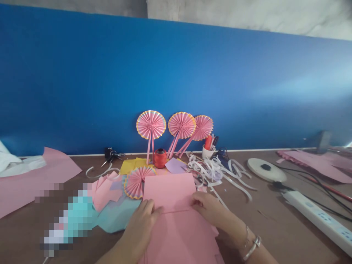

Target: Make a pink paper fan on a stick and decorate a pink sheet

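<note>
A pink sheet of paper [169, 190] stands partly raised in front of me, with a crosswise crease or edge near its lower part. More pink paper [181, 238] lies beneath it on the table. My left hand [143, 223] grips the left edge, its thumb lying over the front of the sheet. At the right edge, my right hand [207, 207] pinches the paper between thumb and curled fingers. Just beyond my left hand lies a pleated pink paper fan [137, 182] with a yellow and blue rim, partly covered by the sheet.
Several finished paper fans [151, 125] lean against the blue partition [176, 73]. A red spool [160, 158], a pen cup [208, 151] and curled white strips [206, 168] sit ahead. Keys [111, 154] and blue paper [117, 216] lie leftward; a power strip [321, 216] and cables lie right.
</note>
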The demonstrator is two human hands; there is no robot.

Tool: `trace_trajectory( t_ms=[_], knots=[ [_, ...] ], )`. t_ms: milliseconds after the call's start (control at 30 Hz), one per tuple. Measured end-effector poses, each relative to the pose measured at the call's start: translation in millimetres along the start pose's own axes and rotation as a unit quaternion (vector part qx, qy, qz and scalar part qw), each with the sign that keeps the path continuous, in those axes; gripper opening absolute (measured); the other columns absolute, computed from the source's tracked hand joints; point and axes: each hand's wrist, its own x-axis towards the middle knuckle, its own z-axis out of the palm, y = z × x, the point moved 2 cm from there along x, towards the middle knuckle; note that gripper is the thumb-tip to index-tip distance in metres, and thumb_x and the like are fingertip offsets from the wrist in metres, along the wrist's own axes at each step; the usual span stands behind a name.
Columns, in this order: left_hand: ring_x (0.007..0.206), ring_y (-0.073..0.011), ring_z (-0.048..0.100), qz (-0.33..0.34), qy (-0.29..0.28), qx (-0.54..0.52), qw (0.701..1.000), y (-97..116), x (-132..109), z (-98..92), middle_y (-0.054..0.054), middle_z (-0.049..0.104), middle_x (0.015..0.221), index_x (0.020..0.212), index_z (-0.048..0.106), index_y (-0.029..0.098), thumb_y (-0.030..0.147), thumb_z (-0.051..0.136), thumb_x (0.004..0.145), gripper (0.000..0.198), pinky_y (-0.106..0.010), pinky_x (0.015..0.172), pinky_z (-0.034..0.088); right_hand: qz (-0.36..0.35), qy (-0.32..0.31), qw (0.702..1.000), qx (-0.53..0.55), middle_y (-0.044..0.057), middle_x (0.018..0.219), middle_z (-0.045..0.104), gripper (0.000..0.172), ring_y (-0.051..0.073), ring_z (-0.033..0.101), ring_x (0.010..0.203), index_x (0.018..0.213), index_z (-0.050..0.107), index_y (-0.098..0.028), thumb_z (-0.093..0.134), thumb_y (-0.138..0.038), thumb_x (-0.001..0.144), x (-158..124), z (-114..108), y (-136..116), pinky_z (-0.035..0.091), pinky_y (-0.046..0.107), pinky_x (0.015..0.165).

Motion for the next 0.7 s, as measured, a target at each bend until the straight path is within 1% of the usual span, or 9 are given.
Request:
trace_trajectory(
  t_ms=[100,167,300,367,467,533,600,633,700],
  knots=[
    [0.086,-0.0177,0.046,0.02,0.013,0.051,0.998,2.1,-1.4,-2.0,-0.003,0.052,0.088,0.116,0.059,0.026,0.006,0.036,0.089,0.041,-0.03,0.08,0.038,0.013,-0.009,1.0,0.001,0.002,0.079,0.065,0.019,0.015,0.056,0.073,0.078,0.063,-0.017,0.047,-0.011,0.072,1.4,1.5,4.3,0.036,0.024,0.065],
    [0.087,-0.0186,0.047,0.044,0.024,0.083,0.995,3.0,-1.8,-2.9,-0.004,0.053,0.087,0.12,0.057,0.027,0.006,0.038,0.089,0.042,-0.03,0.079,0.039,0.015,-0.009,1.0,0.011,0.002,0.079,0.065,0.019,0.015,0.056,0.073,0.078,0.063,-0.017,0.046,-0.01,0.071,2.1,2.8,8.6,0.037,0.024,0.065],
    [0.087,-0.0194,0.05,0.09,0.02,0.143,0.985,2.9,-0.6,0.1,-0.004,0.054,0.092,0.134,0.042,0.031,0.004,0.041,0.087,0.055,-0.032,0.077,0.04,0.007,0.027,1.0,-0.005,0.003,0.08,0.063,0.02,0.015,0.055,0.075,0.077,0.06,-0.016,0.045,-0.006,0.07,2.5,1.6,16.3,0.037,0.025,0.068],
    [0.086,-0.0197,0.051,0.103,0.01,0.17,0.98,2.9,0.0,2.6,-0.005,0.054,0.098,0.136,0.037,0.035,0.004,0.041,0.087,0.058,-0.032,0.076,0.04,0.011,0.026,0.999,-0.037,0.003,0.079,0.062,0.018,0.015,0.054,0.075,0.077,0.059,-0.016,0.045,-0.006,0.071,1.8,-0.5,15.6,0.036,0.025,0.067],
    [0.088,-0.0208,0.052,0.126,-0.001,0.192,0.973,4.2,-0.2,4.9,-0.005,0.054,0.104,0.136,0.034,0.039,0.007,0.041,0.087,0.059,-0.034,0.075,0.039,0.023,0.022,0.993,-0.114,0.005,0.086,0.061,0.017,0.016,0.054,0.078,0.081,0.059,-0.016,0.044,-0.008,0.078,-0.7,-2.5,3.5,0.035,0.026,0.067],
    [0.089,-0.0215,0.052,0.133,-0.007,0.199,0.971,5.1,-0.5,5.4,-0.005,0.054,0.105,0.136,0.034,0.038,0.008,0.041,0.088,0.057,-0.034,0.074,0.039,0.03,0.023,0.984,-0.174,0.006,0.093,0.06,0.022,0.018,0.054,0.084,0.087,0.059,-0.017,0.042,-0.006,0.08,-3.2,0.8,-10.8,0.034,0.028,0.069],
    [0.089,-0.0219,0.052,0.131,-0.006,0.206,0.97,5.7,-0.4,5.4,-0.005,0.055,0.104,0.135,0.035,0.037,0.011,0.041,0.089,0.054,-0.034,0.073,0.038,0.031,-0.002,0.975,-0.22,0.007,0.098,0.06,0.032,0.02,0.054,0.09,0.091,0.061,-0.017,0.043,0.002,0.073,-6.1,11.2,-26.5,0.034,0.029,0.07],
    [0.089,-0.0219,0.052,0.129,-0.004,0.209,0.969,5.8,-0.1,5.5,-0.006,0.055,0.103,0.135,0.035,0.037,0.012,0.042,0.09,0.052,-0.034,0.073,0.037,0.015,-0.009,0.974,-0.228,0.008,0.099,0.06,0.033,0.02,0.054,0.091,0.092,0.062,-0.017,0.043,0.003,0.073,-7.7,18.2,-34.3,0.034,0.03,0.071],
    [0.089,-0.0218,0.052,0.127,0.001,0.213,0.969,6.0,0.6,6.1,-0.005,0.055,0.102,0.134,0.037,0.036,0.015,0.043,0.09,0.049,-0.033,0.072,0.036,-0.044,-0.016,0.972,-0.229,0.008,0.1,0.06,0.034,0.021,0.053,0.091,0.096,0.063,-0.018,0.045,0.002,0.074,-11.1,34.0,-47.6,0.034,0.031,0.073]
  ],
)
